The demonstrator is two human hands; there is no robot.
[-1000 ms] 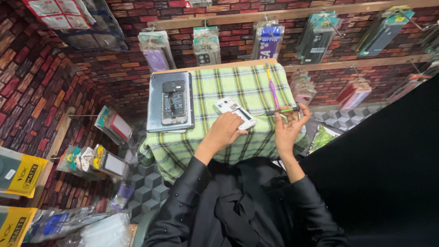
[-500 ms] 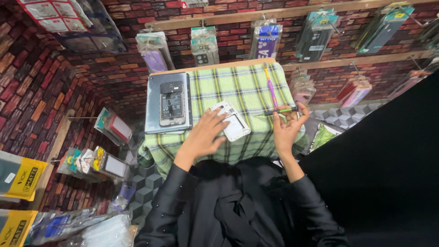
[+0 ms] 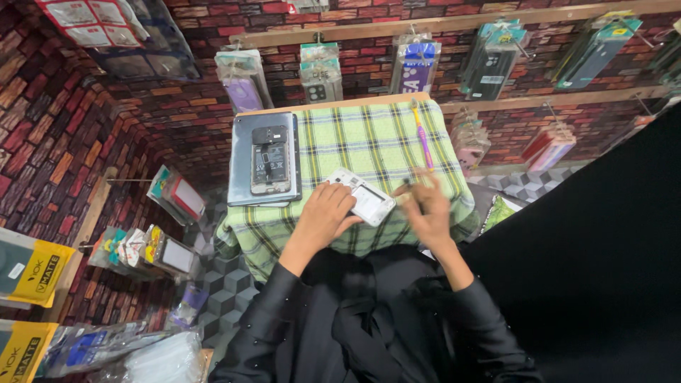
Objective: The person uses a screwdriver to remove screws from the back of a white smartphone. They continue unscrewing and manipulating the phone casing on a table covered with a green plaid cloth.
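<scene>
1. Head view: the left hand [image 3: 323, 216] lies on the white phone back cover [image 3: 363, 200], fingers flat across its near-left end, seemingly pinning it to the cloth.
2. Beside it the right hand [image 3: 425, 211] is blurred; whether its fingers grip anything cannot be told.
3. Just left, an opened phone [image 3: 270, 159] rests on a grey mat [image 3: 241, 163].
4. A pink tool [image 3: 421, 135] lies along the checked cloth's [image 3: 369, 138] right side.
5. Bare cloth spreads behind the cover; the table edges drop close on every side.
</scene>
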